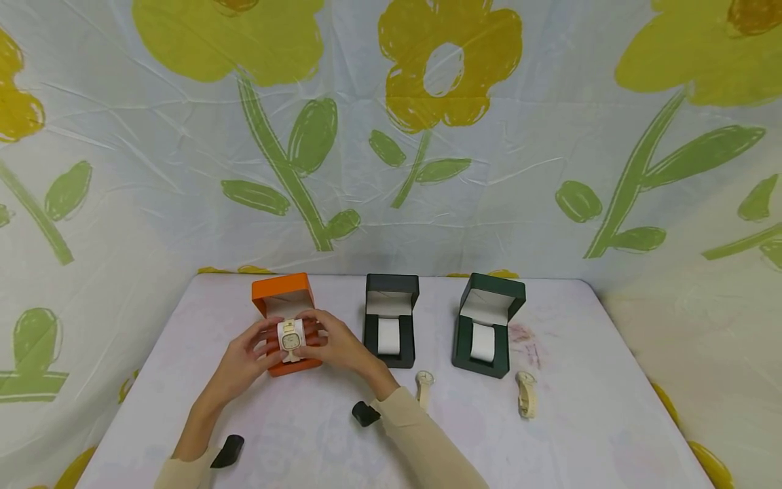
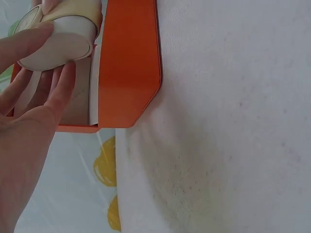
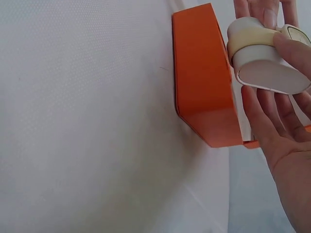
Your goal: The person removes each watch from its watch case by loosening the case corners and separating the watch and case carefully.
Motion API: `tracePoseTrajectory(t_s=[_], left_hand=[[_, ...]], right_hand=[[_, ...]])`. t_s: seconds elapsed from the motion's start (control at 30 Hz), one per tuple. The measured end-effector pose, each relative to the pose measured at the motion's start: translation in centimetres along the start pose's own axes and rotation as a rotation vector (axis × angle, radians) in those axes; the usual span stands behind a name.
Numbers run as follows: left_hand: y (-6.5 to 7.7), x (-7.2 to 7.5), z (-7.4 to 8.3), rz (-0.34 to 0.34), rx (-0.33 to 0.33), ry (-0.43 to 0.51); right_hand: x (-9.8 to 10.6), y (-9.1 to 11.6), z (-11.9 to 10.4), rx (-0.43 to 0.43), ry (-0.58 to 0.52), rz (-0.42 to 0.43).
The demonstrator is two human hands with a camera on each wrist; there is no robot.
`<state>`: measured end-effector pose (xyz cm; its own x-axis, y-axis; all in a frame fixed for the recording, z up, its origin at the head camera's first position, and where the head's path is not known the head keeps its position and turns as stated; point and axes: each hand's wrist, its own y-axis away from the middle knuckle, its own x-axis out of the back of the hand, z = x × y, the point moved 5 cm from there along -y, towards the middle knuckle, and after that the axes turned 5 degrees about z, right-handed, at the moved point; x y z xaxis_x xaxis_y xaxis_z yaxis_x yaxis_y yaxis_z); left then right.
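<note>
A cream-banded watch (image 1: 291, 341) with a squarish face is wrapped round a white watch cushion (image 3: 262, 77). Both hands hold the cushion above the orange watch box (image 1: 282, 286), whose lid stands up at the back. My left hand (image 1: 241, 363) grips it from the left, thumb on top and fingers underneath, as the left wrist view shows. From the other side my right hand (image 1: 339, 348) grips it the same way, its thumb against the band in the right wrist view. The box's inside is partly hidden behind the hands.
Right of the orange box stand a black watch box (image 1: 389, 280) and a dark green watch box (image 1: 497, 288), both lid-up with white cushions inside. One watch (image 1: 424, 382) lies beside the right forearm, another watch (image 1: 526, 395) farther right. A flowered cloth (image 1: 489, 204) hangs behind the table.
</note>
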<state>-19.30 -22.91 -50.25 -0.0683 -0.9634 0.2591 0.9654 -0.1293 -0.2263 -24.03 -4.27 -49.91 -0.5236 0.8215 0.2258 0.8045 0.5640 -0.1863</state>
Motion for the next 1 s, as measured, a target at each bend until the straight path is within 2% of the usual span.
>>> tracePoseTrajectory(t_s=[0.37, 0.6, 1.0], left_hand=[[0.5, -0.5, 1.1, 0.009, -0.014, 0.045], [0.6, -1.0, 1.8, 0.002, -0.022, 0.047], [0.7, -2.3, 3.2, -0.026, -0.041, 0.142]], right_hand=[[0.8, 0.7, -1.1, 0.019, -0.029, -0.020], [1.3, 1.2, -1.7, 0.018, -0.027, -0.001], [2.6, 2.4, -2.5, 0.028, -0.041, 0.011]])
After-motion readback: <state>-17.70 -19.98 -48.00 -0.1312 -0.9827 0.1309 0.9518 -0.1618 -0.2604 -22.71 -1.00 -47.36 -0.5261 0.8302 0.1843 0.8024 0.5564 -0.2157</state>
